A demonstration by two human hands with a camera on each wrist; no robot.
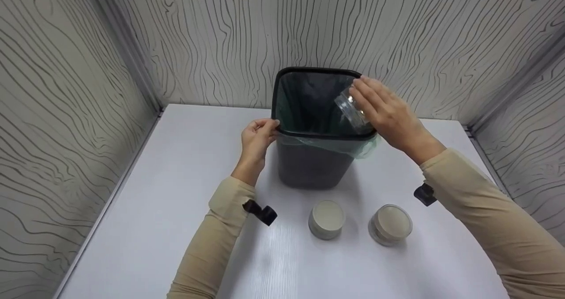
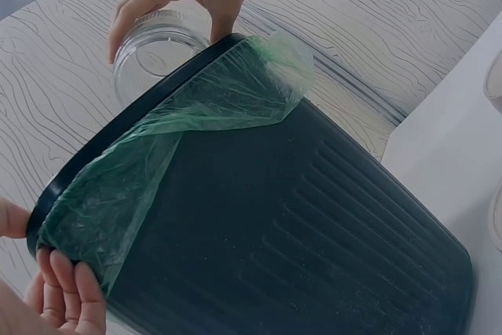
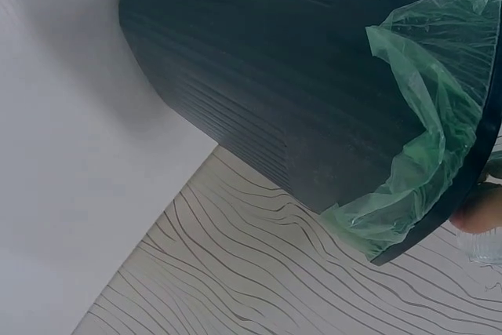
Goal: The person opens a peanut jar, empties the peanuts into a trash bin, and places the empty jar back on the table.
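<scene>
A dark trash can [image 1: 309,166] stands upright on the table, with a thin green bag [image 1: 335,144] folded over its rim. At the front left corner, my left hand [image 1: 255,144] pinches the rim, thumb on one side and curled fingers on the other in the left wrist view. My right hand [image 1: 393,115] grips a clear jar [image 1: 352,109] tilted at the right side of the can's mouth. The left wrist view shows the jar [image 2: 149,76] as see-through, behind the rim. Only a bit of that hand shows in the right wrist view.
Two round containers with pale tops, one on the left [image 1: 327,216] and one on the right [image 1: 391,222], stand on the white table [image 1: 190,193] in front of the can. Wood-grain patterned walls [image 1: 220,38] close in the back and sides.
</scene>
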